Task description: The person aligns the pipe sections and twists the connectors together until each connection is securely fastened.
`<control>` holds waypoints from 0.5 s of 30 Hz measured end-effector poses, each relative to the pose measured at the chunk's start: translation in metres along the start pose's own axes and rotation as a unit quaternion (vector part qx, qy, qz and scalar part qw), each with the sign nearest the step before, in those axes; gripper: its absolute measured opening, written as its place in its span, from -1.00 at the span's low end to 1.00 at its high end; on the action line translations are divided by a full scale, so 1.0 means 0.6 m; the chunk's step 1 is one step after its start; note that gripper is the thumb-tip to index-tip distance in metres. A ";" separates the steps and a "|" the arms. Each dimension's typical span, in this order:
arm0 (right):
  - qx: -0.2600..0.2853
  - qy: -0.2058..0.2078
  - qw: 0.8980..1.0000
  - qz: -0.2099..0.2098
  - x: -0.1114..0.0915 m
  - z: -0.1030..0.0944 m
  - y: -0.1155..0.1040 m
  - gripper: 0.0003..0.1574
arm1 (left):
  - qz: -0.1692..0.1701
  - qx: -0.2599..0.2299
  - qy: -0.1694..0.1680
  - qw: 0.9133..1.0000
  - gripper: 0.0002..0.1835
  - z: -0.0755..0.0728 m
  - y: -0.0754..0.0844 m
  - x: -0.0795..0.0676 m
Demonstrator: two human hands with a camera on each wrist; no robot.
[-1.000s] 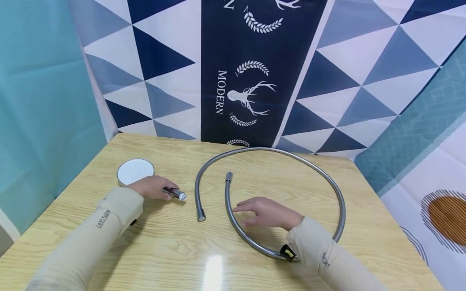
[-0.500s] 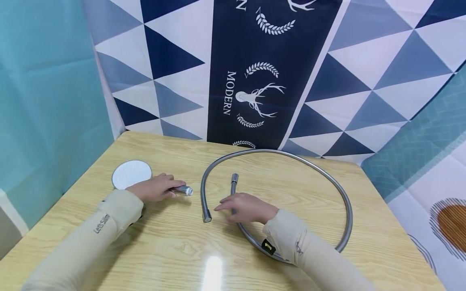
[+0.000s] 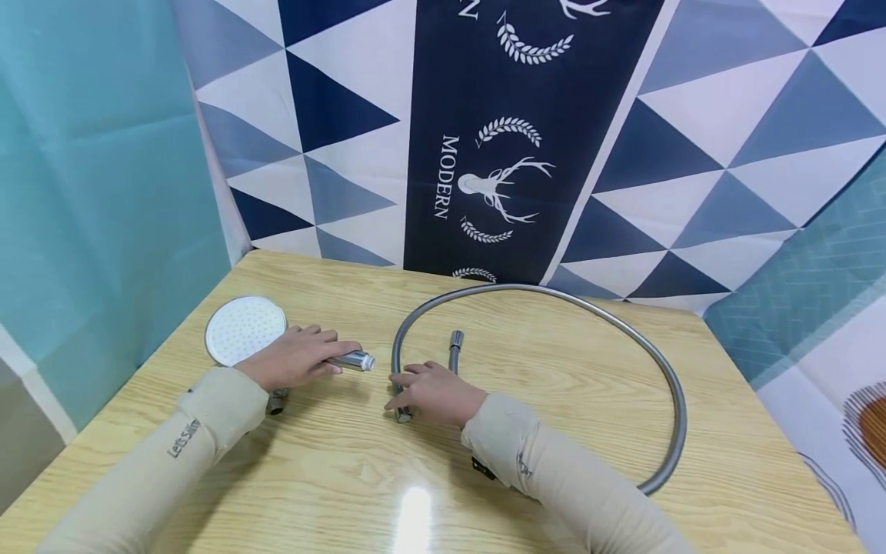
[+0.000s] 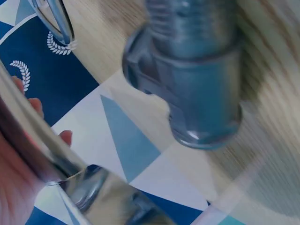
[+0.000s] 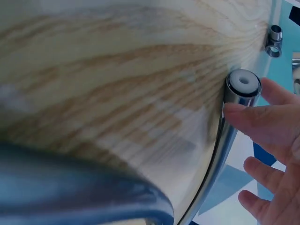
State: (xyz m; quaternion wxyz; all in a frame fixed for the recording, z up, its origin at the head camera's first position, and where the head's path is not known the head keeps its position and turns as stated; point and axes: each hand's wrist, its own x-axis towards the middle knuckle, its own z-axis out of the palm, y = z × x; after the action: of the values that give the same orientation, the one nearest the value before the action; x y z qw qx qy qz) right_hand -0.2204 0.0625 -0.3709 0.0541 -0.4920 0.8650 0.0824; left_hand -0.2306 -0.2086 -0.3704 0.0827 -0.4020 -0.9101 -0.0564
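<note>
My left hand [image 3: 298,358] grips the chrome handle [image 3: 354,360] of a shower head, whose round white spray face [image 3: 245,329] is turned up at the left. The handle's threaded end points right. My right hand [image 3: 432,392] is over one end of a grey metal shower hose [image 3: 554,292]. In the right wrist view the thumb [image 5: 239,115] crosses the hose's chrome end fitting [image 5: 243,86], and the forefinger shows behind it; the other fingers are spread apart. The hose's other end [image 3: 457,340] lies just beyond this hand.
A small chrome fitting with a side branch [image 4: 197,84] stands beside my left wrist, partly hidden by the sleeve in the head view. The hose loops widely over the right of the wooden table [image 3: 332,477]. Patterned cloth [image 3: 484,115] hangs along the back edge.
My right hand has moved left from the hose's inner curve to its near left end. My left hand has shifted the shower head slightly; the small chrome fitting shows beside it now.
</note>
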 end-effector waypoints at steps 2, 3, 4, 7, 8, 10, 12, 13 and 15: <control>-0.001 -0.003 1.000 0.008 0.001 0.000 -0.003 -0.45 | 0.003 0.008 0.018 1.000 -0.57 0.002 -0.002 -0.002; -0.001 -0.003 1.000 0.013 0.002 0.001 -0.003 -0.46 | 0.003 0.011 0.026 1.000 -0.57 0.002 -0.002 -0.003; -0.004 -0.002 1.000 0.018 0.003 0.002 -0.004 -0.47 | 0.002 0.015 0.033 0.999 -0.55 0.002 -0.003 -0.004; -0.014 0.008 1.000 0.027 0.007 0.006 -0.008 -0.52 | -0.006 0.024 0.043 0.999 -0.52 0.000 -0.004 -0.007; -0.018 0.013 0.999 0.028 0.007 0.007 -0.009 -0.54 | -0.009 0.024 0.044 0.999 -0.52 -0.002 -0.004 -0.008; -0.022 0.020 0.999 0.032 0.009 0.011 -0.010 -0.59 | -0.013 0.025 0.047 0.999 -0.51 -0.005 -0.003 -0.009; -0.023 0.026 0.999 0.034 0.011 0.014 -0.010 -0.65 | -0.005 0.031 0.059 0.998 -0.47 -0.008 -0.004 -0.011; -0.023 0.027 0.999 0.035 0.011 0.014 -0.010 -0.66 | 0.001 0.035 0.068 0.997 -0.44 -0.009 -0.004 -0.011; -0.024 0.030 0.999 0.037 0.011 0.014 -0.010 -0.67 | 0.016 0.043 0.086 0.995 -0.36 -0.011 -0.006 -0.013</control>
State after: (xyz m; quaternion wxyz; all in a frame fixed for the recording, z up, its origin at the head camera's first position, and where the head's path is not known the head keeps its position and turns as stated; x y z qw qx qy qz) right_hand -0.2188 0.0555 -0.3811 0.0132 -0.4634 0.8814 0.0905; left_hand -0.2275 -0.2180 -0.3656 0.1791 -0.4065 -0.8945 -0.0506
